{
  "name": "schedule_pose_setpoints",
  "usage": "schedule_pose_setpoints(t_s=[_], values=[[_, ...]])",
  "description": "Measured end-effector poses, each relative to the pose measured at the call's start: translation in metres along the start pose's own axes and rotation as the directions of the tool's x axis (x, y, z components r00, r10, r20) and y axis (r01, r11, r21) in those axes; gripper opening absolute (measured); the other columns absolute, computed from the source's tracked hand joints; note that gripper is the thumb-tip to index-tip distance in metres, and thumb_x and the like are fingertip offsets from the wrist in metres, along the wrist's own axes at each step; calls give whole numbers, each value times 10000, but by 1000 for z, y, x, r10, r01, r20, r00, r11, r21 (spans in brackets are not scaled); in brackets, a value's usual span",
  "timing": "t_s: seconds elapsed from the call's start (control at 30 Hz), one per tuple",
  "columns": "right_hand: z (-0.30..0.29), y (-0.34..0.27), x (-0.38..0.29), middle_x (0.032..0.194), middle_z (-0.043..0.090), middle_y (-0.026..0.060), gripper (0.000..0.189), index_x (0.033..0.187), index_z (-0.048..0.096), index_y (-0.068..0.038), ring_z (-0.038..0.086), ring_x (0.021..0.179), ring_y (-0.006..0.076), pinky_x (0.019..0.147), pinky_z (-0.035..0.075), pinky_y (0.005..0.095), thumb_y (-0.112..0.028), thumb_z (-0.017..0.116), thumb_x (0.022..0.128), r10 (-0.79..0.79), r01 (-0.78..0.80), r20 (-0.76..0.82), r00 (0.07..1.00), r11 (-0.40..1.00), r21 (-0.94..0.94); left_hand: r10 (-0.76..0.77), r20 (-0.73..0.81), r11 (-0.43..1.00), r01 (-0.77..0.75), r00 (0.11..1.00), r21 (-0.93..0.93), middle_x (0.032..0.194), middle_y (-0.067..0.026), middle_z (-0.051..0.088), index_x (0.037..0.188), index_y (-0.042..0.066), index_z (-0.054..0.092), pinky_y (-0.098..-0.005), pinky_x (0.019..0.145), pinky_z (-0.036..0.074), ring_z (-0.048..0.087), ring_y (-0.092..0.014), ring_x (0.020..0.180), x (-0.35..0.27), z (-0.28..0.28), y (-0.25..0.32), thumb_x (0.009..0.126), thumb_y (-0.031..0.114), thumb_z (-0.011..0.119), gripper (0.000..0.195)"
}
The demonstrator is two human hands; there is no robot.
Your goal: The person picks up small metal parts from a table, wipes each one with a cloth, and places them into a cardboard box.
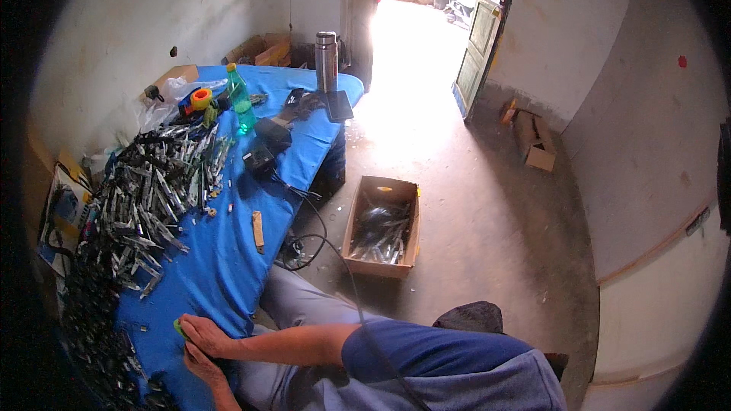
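My right hand (207,335) is closed around a small green object (178,328), mostly hidden by the fingers, at the near edge of the blue cloth (211,274). Against it, just below, lies my left hand (201,364); its fingertips are partly covered, so what it grips is unclear. Beyond the hands a heap of thin silver and black strip-like parts (154,194) spreads over the cloth. Many small black parts (91,319) are piled along the left side. A flat tan-handled tool (258,231) rests on the cloth.
A cardboard box (381,268) of similar strips stands on the floor. A cable (348,268) runs from black adapters (260,160) across my arm. Further back are a green bottle (241,105), a steel flask (326,63), a phone (340,105) and orange tape (201,99). A door (482,40) stands open.
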State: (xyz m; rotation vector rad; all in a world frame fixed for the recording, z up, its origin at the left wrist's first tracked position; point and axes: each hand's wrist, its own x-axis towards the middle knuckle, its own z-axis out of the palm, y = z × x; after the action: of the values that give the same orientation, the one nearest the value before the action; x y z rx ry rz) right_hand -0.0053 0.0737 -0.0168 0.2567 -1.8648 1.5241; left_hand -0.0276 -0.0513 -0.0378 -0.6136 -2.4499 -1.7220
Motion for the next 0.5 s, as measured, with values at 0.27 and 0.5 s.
schedule_pose_setpoints(t_s=[0.27, 0.5], values=[[-14, -45, 0, 903, 450, 182, 269, 1072, 442, -16, 472, 806, 347, 708, 395, 416, -233, 338, 951, 127, -142, 159, 979, 986, 83, 88, -120, 947, -46, 989, 317, 1161, -203, 558, 1188, -25, 532, -402, 831, 461, 574, -300, 1008, -3, -13, -44, 945, 445, 375, 551], [-8, -21, -1, 966, 436, 188, 245, 1057, 432, 10, 497, 803, 356, 664, 402, 437, -191, 406, 918, 208, -213, 165, 964, 977, 10, -150, -174, 988, 143, 973, -54, 1149, -226, 543, 1148, -50, 529, -443, 820, 450, 561, -327, 982, -6, -3, -4, 952, 476, 304, 604]])
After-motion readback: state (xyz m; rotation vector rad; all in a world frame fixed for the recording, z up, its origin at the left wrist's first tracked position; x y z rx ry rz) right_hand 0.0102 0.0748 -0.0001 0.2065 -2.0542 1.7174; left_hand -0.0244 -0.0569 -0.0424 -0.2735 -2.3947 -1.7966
